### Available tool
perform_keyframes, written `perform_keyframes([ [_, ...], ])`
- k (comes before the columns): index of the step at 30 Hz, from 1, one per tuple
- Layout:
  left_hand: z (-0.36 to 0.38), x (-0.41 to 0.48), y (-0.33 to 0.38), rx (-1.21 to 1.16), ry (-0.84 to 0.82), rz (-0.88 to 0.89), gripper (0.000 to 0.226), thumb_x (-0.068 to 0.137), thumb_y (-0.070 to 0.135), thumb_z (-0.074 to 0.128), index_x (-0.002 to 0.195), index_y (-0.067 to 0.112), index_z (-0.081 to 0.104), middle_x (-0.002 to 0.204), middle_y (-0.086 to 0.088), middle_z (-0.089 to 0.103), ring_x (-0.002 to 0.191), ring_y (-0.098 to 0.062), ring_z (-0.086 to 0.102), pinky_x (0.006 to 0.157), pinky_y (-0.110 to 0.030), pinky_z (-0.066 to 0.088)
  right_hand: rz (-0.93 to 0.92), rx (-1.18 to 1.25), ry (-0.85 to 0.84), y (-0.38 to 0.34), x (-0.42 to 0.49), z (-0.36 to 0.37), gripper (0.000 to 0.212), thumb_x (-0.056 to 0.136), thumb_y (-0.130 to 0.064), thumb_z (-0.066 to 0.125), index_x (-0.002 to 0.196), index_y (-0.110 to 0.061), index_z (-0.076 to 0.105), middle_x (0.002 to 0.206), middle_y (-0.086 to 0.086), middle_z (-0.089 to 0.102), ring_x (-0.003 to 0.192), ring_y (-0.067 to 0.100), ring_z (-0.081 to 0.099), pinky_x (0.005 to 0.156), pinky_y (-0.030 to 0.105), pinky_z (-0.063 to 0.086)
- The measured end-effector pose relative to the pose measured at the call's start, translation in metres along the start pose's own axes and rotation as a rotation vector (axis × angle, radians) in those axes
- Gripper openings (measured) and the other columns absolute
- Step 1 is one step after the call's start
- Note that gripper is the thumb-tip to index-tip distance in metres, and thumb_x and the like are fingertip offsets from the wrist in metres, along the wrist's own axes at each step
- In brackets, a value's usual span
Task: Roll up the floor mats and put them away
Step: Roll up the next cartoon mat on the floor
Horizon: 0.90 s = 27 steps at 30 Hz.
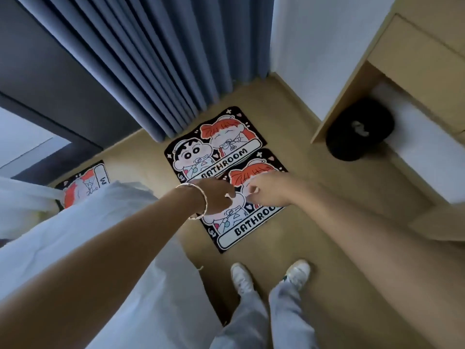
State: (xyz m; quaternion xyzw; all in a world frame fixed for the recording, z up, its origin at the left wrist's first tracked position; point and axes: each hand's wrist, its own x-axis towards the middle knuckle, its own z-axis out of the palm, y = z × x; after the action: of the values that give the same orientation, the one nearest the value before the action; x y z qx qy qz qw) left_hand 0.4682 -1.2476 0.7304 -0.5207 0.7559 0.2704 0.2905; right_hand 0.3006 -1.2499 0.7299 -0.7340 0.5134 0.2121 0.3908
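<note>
Two cartoon floor mats printed "BATHROOM" lie flat side by side on the tan floor, the far mat [214, 144] by the curtain and the near mat [241, 230] just ahead of my feet. A third matching mat [83, 182] lies at the left, partly hidden by white bedding. Both my arms reach out over the near mat. My left hand [219, 197], a bangle on its wrist, and my right hand [266, 192] hang close together above it with fingers loosely curled, holding nothing.
White bedding [100, 248] fills the lower left. Blue curtains [141, 71] hang behind the mats. A wooden desk [402, 59] stands at the right with a black cap [359, 129] under it. My white shoes [241, 278] stand on the floor below the near mat.
</note>
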Motion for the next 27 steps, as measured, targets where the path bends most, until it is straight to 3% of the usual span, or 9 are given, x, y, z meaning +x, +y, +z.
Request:
perform_keyframes([
  [6,0.111,0.106,-0.024,0.037,-0.104,0.047,0.031,0.095,0.039,0.040,0.123,0.039,0.052,0.121,0.005,0.062,0.110,-0.019,0.057,0.092,-0.033,0.047,0.125,0.140,-0.043,0.061,0.099,0.110,0.035,0.095,-0.038,0.048,0.119,-0.016,0.058,0.121,0.008,0.060,0.106,0.027,0.057,0.084,0.032,0.047],
  [11,0.217,0.185,-0.055,0.080,-0.093,0.030,0.032,0.095,0.032,0.036,0.123,0.035,0.051,0.122,0.002,0.060,0.108,-0.021,0.058,0.085,-0.030,0.045,0.211,0.183,-0.012,0.097,0.193,0.202,0.033,0.093,-0.032,0.048,0.119,-0.013,0.058,0.120,0.008,0.060,0.105,0.028,0.058,0.088,0.037,0.049],
  [19,0.384,0.270,-0.119,0.127,-0.048,0.009,0.034,0.096,0.025,0.038,0.127,0.027,0.051,0.124,0.000,0.059,0.108,-0.022,0.058,0.082,-0.029,0.044,0.195,0.176,0.004,0.090,0.327,0.350,0.034,0.094,-0.031,0.049,0.122,-0.014,0.057,0.120,0.008,0.060,0.106,0.027,0.057,0.085,0.034,0.048],
  [27,0.517,0.316,-0.169,0.120,-0.015,-0.011,0.036,0.095,0.027,0.041,0.130,0.028,0.048,0.126,-0.002,0.057,0.111,-0.025,0.056,0.073,-0.027,0.038,0.136,0.091,-0.034,0.052,0.402,0.476,0.036,0.095,-0.038,0.051,0.124,-0.017,0.056,0.122,0.005,0.059,0.107,0.024,0.056,0.088,0.036,0.048],
])
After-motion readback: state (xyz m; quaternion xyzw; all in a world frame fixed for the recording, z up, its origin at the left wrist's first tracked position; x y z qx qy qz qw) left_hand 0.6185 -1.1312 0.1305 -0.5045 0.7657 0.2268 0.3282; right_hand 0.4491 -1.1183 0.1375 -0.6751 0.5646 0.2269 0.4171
